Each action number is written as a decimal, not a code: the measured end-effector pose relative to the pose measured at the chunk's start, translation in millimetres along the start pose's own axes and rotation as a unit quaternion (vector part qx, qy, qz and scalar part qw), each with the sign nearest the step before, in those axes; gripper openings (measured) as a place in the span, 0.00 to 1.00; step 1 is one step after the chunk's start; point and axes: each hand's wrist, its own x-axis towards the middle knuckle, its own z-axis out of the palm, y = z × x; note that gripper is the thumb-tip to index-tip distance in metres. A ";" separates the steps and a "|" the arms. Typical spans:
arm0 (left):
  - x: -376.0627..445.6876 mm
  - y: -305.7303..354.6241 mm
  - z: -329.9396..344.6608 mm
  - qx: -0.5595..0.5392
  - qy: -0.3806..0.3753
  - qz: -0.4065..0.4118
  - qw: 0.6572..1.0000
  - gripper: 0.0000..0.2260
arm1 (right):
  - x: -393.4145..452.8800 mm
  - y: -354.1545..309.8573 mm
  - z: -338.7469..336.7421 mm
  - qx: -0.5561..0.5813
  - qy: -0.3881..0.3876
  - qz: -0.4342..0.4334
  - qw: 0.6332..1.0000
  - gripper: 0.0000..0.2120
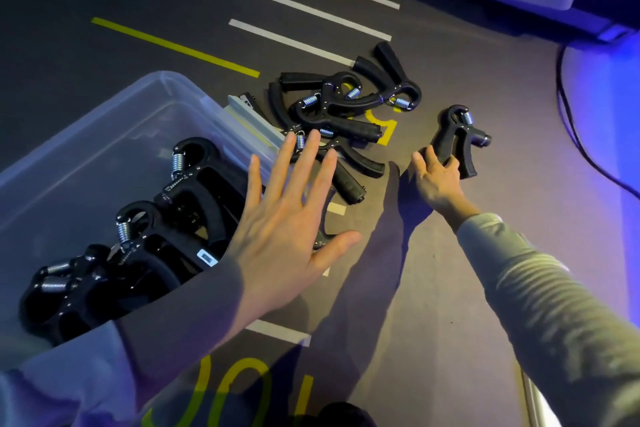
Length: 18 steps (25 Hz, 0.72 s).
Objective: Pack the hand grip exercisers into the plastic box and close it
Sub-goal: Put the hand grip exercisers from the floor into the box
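From the head view, the plastic box sits open at the left on the dark floor, its clear wall facing the person. Several packed exercisers already lie inside it, black bodies and steel springs overlapping. Just beyond its near corner a loose pile of exercisers rests on the floor, handles crossing one another, and a lone exerciser lies apart to the right.

These tools look rigid and moderately weighty for their size: hard plastic frames with padded handles and exposed coil springs. They will not deform or break easily, but the hooked shapes probably snag on each other, so lifting one from the pile may drag a neighbour. The padded handle is the sound place to take hold, away from the spring.

The left hand hovers flat over the box corner and the pile's near edge, fingers straight and spread, holding nothing. The right hand reaches to the lone exerciser, fingers curling round its lower handle; the grip appears just closing on it, with the tool not yet off the floor.
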 end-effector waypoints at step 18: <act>-98.7 -54.9 -52.5 0.096 0.033 -0.026 0.995 0.37 | -209.0 -115.4 -16.7 0.261 0.088 -0.315 0.908 0.18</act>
